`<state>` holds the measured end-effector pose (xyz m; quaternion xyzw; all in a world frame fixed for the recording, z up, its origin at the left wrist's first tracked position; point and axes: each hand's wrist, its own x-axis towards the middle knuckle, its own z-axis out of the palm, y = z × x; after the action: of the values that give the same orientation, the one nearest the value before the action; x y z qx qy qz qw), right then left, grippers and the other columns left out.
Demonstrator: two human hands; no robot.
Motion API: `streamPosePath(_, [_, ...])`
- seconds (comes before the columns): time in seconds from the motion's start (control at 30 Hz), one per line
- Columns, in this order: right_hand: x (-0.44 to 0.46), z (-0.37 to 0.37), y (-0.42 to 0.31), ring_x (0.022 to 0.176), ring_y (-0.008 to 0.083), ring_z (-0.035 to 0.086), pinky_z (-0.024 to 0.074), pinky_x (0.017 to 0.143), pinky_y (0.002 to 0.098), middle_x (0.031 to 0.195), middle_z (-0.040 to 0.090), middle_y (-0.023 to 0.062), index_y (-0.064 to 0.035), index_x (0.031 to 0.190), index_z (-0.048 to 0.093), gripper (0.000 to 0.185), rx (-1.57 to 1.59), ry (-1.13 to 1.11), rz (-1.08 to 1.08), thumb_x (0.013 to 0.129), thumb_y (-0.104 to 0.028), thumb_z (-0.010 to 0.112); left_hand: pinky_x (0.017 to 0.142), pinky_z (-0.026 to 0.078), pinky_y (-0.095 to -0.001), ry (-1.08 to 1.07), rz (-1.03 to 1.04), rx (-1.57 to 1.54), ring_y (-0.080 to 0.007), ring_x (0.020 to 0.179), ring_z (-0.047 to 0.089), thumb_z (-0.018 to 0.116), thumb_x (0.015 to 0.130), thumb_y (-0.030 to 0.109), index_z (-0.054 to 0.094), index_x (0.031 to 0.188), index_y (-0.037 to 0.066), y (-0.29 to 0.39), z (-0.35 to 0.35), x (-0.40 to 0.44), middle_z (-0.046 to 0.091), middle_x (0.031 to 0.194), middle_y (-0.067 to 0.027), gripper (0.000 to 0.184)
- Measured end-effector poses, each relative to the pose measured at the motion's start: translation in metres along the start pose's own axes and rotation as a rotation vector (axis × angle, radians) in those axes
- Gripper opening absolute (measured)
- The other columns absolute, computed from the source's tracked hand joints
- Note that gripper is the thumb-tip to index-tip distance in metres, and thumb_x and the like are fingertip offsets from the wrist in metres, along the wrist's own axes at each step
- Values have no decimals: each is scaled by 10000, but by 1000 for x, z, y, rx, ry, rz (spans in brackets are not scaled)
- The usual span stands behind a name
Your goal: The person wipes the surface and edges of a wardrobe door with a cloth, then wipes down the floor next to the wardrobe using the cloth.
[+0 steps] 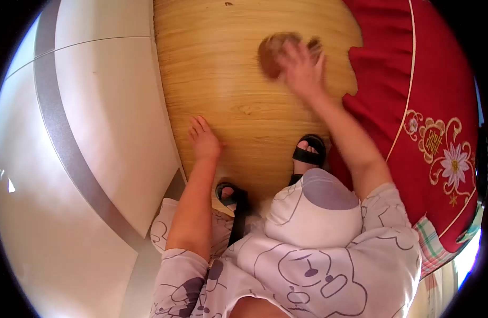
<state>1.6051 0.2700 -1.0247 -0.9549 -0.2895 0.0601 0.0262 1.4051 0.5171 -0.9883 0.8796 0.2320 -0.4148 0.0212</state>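
Observation:
Out over the wooden floor point(222, 74), my right hand point(303, 71) presses on a bunched brown cloth point(269, 55). Motion blurs the cloth and the fingers over it, and part of the cloth shows on both sides of the hand. My left hand point(204, 140) rests on the floor nearer to me, fingers stretched forward and nothing in it. Its thumb points toward the right.
Glossy white cabinet panels point(106, 90) with grey strips line the left side. A red embroidered cloth point(392, 90) hangs along the right, its edge reaching the floor. My feet in black sandals point(311, 153) are close behind my hands. A small dark mark point(229, 4) lies at the far end.

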Motion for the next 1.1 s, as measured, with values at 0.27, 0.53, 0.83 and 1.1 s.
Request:
streamPosePath(0.27, [-32, 2, 0, 1406, 298, 179, 112, 1042, 701, 1527, 227, 50, -313, 1374, 432, 492, 179, -20, 338, 895, -308, 546, 1122, 222, -438, -60, 3, -34, -380, 1389, 203, 810, 666, 407, 34, 1474, 8, 1, -13, 5, 47, 1538, -225, 1189])
streamPosePath(0.53, [-94, 18, 80, 1330, 391, 286, 248, 1040, 611, 1465, 299, 167, -180, 1360, 445, 452, 119, 114, 765, 912, -226, 484, 1127, 209, -442, -133, 75, 23, -377, 1399, 177, 791, 691, 409, 30, 1479, 26, -6, -19, 8, 42, 1540, -219, 1160])
streamPosePath(0.83, [-11, 22, 152, 1151, 390, 512, 381, 983, 491, 1270, 511, 259, -52, 1262, 523, 584, 473, 149, 1454, 955, -497, 303, 1119, 217, -450, -100, 94, -50, -435, 1369, 206, 796, 678, 426, 43, 1463, -11, -7, -2, 14, 15, 1519, -277, 1172])
streamPosePath(1.1, [24, 26, 77, 1290, 371, 373, 241, 1091, 487, 1369, 444, 212, -101, 1375, 423, 566, 318, 361, 434, 916, -430, 459, 1119, 214, -465, -115, 66, -114, -463, 1364, 189, 807, 663, 429, 30, 1454, -30, -13, 6, 17, -8, 1513, -290, 1200])
